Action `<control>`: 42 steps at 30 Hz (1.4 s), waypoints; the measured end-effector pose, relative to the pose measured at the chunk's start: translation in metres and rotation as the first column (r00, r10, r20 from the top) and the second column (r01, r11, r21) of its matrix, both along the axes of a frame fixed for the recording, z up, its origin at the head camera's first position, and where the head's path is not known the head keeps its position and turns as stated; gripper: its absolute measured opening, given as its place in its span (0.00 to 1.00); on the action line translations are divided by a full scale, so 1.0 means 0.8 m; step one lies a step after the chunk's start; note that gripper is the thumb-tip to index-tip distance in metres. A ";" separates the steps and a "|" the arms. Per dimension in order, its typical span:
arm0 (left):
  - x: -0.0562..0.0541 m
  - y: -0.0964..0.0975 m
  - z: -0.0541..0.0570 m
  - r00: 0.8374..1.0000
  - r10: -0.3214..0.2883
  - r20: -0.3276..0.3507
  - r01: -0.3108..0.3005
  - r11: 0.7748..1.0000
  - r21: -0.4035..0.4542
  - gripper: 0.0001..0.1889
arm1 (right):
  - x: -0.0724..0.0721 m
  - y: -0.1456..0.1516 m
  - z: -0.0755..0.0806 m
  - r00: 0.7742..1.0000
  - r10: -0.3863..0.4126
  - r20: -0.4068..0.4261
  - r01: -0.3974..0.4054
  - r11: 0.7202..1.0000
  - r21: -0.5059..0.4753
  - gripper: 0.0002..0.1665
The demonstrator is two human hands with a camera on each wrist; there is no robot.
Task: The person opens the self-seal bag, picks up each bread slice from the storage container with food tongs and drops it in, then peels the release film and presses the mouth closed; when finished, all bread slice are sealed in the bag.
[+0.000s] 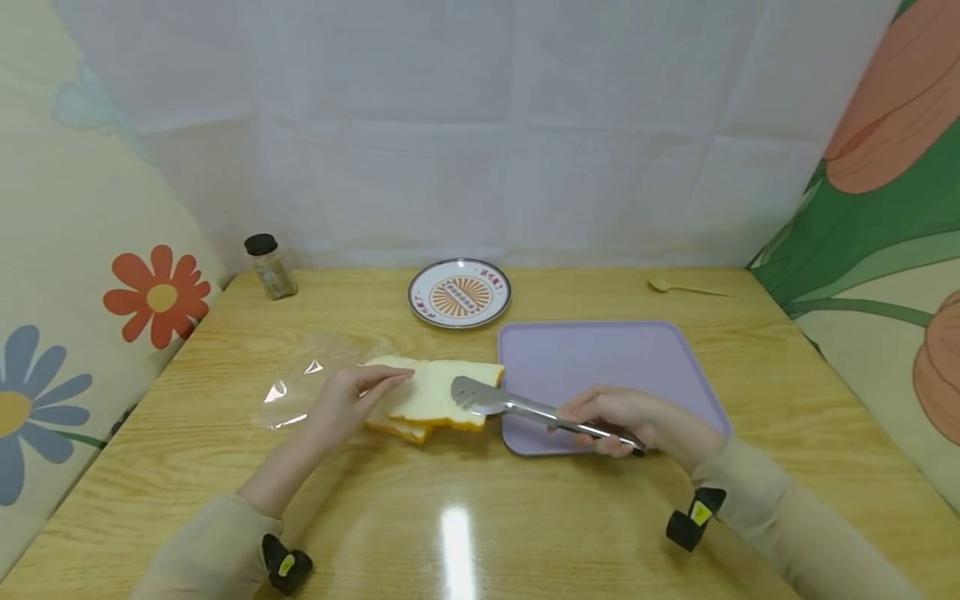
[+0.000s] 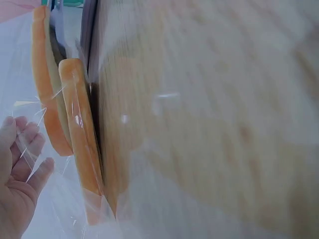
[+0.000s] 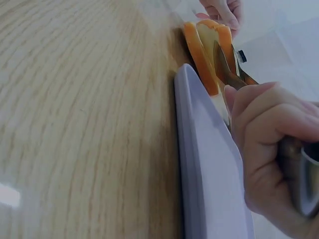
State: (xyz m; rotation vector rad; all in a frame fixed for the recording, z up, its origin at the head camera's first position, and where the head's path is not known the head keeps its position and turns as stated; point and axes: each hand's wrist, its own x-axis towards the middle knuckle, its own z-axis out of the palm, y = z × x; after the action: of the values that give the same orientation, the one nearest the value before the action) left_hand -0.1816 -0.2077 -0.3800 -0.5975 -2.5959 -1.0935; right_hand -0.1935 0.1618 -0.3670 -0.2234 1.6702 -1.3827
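My right hand (image 1: pixel 618 414) grips metal tongs (image 1: pixel 528 408) above the front of a lavender tray. One tong end lies on top of the upper bread slice (image 1: pixel 442 392); in the right wrist view the other tong end (image 3: pixel 222 62) reaches between the two slices. The lower slice (image 2: pixel 82 129) sits partly inside a clear plastic bag (image 1: pixel 300 387), its far part hidden under the upper one. With thumb and fingers, my left hand (image 1: pixel 352 402) pinches the bag's film at the left of the bread, as the left wrist view shows.
The lavender tray (image 1: pixel 600 354) lies right of the bread, its left edge close by. Behind are a patterned round plate (image 1: pixel 442 315), a black-lidded jar (image 1: pixel 273 271) at back left and a yellowish spoon (image 1: pixel 686 288) at back right. A white cloth (image 1: pixel 450 167) hangs behind the table.
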 end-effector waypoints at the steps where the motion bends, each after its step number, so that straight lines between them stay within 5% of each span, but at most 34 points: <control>1: 0.000 0.000 0.000 1.000 -0.002 -0.005 0.002 1.000 0.002 0.09 | 0.000 -0.001 -0.001 1.000 -0.004 0.000 0.004 1.000 0.004 0.23; 8: 0.000 0.000 -0.001 0.997 0.030 -0.075 -0.029 1.000 0.005 0.07 | 0.000 -0.013 0.002 0.986 0.031 -0.163 -0.018 0.997 0.079 0.19; 12: 0.000 0.000 0.000 0.998 0.042 -0.053 -0.042 0.999 -0.013 0.07 | -0.002 -0.017 0.010 0.964 0.051 -0.262 -0.018 0.992 0.128 0.18; 21: 0.002 -0.007 -0.001 0.999 -0.048 0.024 0.049 0.996 -0.073 0.10 | -0.004 -0.012 0.008 0.992 -0.012 -0.125 0.024 0.995 0.098 0.19; 29: 0.001 -0.011 -0.002 0.979 -0.117 -0.164 0.095 0.986 -0.138 0.07 | -0.007 -0.008 0.005 0.998 -0.033 -0.053 0.036 0.997 0.068 0.21; 42: 0.003 -0.004 0.001 0.944 -0.136 -0.302 0.101 0.986 -0.131 0.09 | -0.005 -0.014 0.009 0.993 -0.019 -0.117 0.027 0.997 0.067 0.20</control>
State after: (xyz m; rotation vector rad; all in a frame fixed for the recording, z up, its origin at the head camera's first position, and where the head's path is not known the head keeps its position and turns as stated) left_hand -0.1789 -0.2105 -0.3790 -0.8860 -2.3831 -0.8109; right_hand -0.1974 0.1508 -0.3601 -0.2504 1.8178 -1.3492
